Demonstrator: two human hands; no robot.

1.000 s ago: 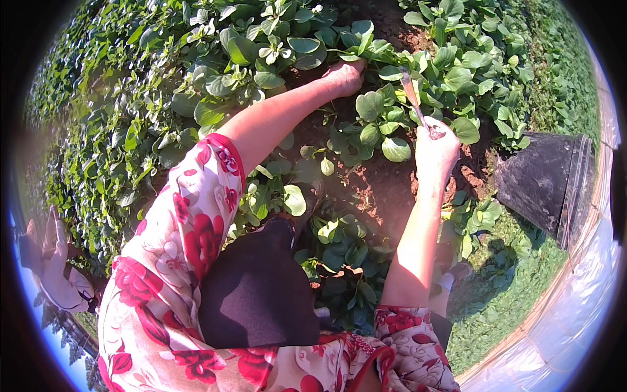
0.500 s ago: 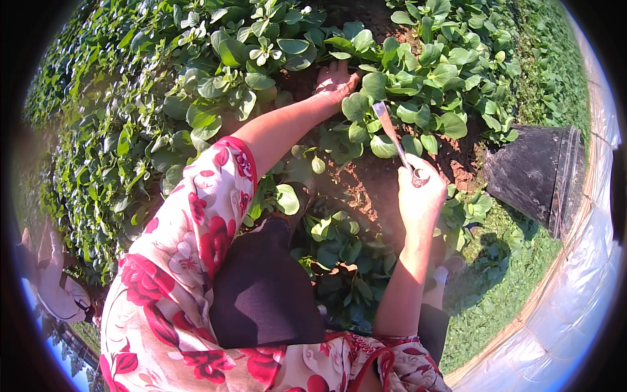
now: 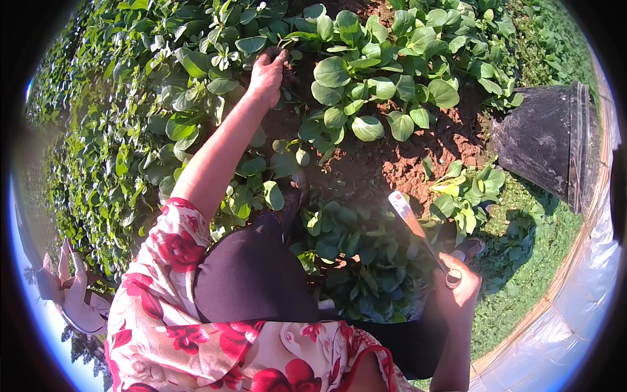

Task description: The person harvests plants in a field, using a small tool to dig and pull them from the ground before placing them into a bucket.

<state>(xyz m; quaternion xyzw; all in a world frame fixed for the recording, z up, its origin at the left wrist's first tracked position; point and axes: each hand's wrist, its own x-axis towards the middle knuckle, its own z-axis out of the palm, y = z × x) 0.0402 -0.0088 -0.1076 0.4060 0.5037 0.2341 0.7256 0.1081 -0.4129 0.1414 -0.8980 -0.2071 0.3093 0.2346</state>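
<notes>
At the far edge of the soil gap, my left hand (image 3: 268, 75) is closed, its soiled fingertips pinched at a thin green stem (image 3: 283, 43) among the leaves. The roots and what lies under the fingers are hidden. My right hand (image 3: 458, 287), low on the right, grips a narrow metal weeding tool (image 3: 411, 219) with a flat, light-tipped blade and a ring-like handle end. The blade points up and left, above the ground. Leafy green plants (image 3: 382, 88) with rounded leaves stand beyond the blade, right of my left hand.
A black bucket (image 3: 539, 140) lies tilted at the right, by white plastic sheeting (image 3: 568, 294). Reddish crumbly soil (image 3: 450, 140) shows between plants. A leafy clump (image 3: 366, 251) is near my knees. Another person's hand (image 3: 75, 287) appears at the left edge.
My left hand has moved left from the leafy plants and now pinches a stem. My right hand has drawn back toward me and right, taking the weeding tool away from the leaves.
</notes>
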